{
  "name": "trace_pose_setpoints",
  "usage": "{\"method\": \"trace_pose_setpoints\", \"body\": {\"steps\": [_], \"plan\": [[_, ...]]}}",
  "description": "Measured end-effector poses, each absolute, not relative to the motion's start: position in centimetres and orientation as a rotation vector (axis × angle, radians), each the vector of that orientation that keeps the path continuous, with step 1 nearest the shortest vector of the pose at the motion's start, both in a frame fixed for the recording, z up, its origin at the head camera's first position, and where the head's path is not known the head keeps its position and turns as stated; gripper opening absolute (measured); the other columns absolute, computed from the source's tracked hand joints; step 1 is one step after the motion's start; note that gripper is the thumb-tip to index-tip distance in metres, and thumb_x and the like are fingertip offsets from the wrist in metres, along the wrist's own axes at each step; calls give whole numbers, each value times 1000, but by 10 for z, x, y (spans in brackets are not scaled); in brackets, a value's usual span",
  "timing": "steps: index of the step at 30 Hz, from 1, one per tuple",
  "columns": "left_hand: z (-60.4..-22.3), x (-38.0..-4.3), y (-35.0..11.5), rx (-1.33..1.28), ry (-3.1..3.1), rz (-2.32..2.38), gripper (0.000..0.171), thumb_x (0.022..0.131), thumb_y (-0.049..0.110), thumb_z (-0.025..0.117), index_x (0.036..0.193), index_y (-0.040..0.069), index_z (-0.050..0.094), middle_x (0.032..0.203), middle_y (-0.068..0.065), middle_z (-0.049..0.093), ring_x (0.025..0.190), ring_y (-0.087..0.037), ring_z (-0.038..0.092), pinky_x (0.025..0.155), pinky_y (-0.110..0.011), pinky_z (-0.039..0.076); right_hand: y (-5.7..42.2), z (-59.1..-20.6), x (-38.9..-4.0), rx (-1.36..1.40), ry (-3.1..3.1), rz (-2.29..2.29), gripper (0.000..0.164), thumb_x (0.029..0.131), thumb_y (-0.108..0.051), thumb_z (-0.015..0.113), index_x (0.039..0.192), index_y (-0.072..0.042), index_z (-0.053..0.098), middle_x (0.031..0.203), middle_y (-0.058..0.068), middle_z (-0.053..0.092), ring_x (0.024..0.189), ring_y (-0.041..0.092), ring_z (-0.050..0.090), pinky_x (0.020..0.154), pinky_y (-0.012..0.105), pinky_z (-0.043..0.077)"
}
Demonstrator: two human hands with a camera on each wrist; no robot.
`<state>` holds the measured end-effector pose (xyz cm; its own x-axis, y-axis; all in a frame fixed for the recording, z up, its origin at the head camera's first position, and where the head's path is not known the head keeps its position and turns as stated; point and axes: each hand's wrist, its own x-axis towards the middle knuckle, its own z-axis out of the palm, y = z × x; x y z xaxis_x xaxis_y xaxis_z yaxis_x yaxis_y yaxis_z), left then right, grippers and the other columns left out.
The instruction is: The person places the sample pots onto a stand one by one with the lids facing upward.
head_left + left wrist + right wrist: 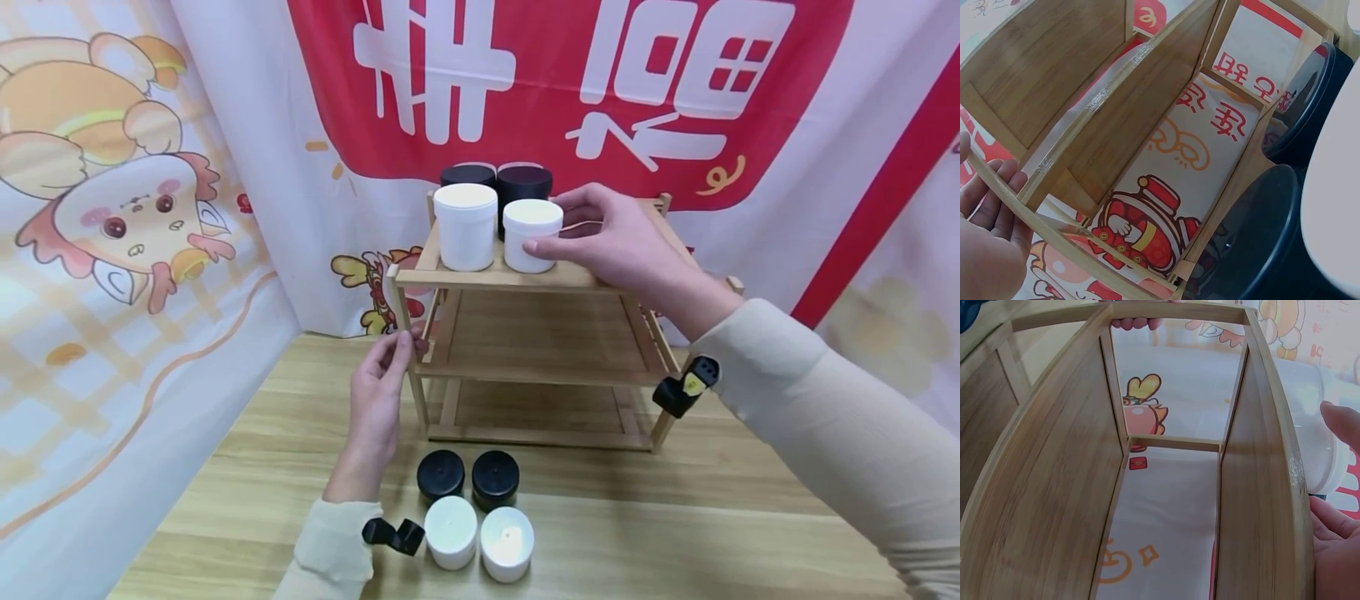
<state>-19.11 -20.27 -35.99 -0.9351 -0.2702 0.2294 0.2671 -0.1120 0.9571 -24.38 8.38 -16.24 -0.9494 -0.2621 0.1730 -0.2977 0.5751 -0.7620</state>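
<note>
A three-tier wooden rack (547, 333) stands at the centre of the head view. My left hand (378, 396) grips its left front post, the thumb on one side and fingers behind in the left wrist view. On the top shelf, my right hand (611, 237) holds a short white jar (532, 237) between thumb and fingers at the front edge. Beside that jar, to the left, is a taller white jar (467, 229). Two black-lidded jars, one on the left (468, 175) and one on the right (525, 185), stand behind them.
On the wood-grain surface (712, 508) before the rack, two black-lidded jars (441, 475) stand behind two white jars (450, 529), close to my left forearm. The middle and bottom shelves hold no jars. A printed curtain (247, 125) hangs behind and at the left.
</note>
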Motion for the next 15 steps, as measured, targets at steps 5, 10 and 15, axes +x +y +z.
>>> {"method": "trace_pose_setpoints", "body": {"steps": [5, 10, 15], "plan": [[-363, -191, -202, 25, -1803, -2120, 38, 111, 42, 59, 135, 13, 68, 136, -13, 68, 125, -16, 64, 121, -34, 41, 93, -164, -237, 477, -2676, 1485, 77, 87, -54, 87, 149, -23, 54, 146, 2, 65, 131, 21, 65, 114, 47, 55], [-361, -192, -202, 4, -1809, -2109, 43, 110, 46, 60, 135, 13, 68, 134, -12, 69, 128, -17, 62, 122, -36, 39, 112, -167, -221, 450, -2535, 1647, 67, 91, -50, 85, 146, -26, 57, 144, -1, 67, 127, 14, 69, 103, 25, 59], [-360, -192, -202, 3, -1800, -2124, 40, 110, 44, 60, 135, 13, 68, 127, -4, 71, 127, -17, 62, 123, -36, 39, 132, -174, -207, 479, -2394, 1809, 57, 94, -38, 84, 143, -23, 60, 141, 2, 68, 122, 12, 72, 93, 18, 61]]}}
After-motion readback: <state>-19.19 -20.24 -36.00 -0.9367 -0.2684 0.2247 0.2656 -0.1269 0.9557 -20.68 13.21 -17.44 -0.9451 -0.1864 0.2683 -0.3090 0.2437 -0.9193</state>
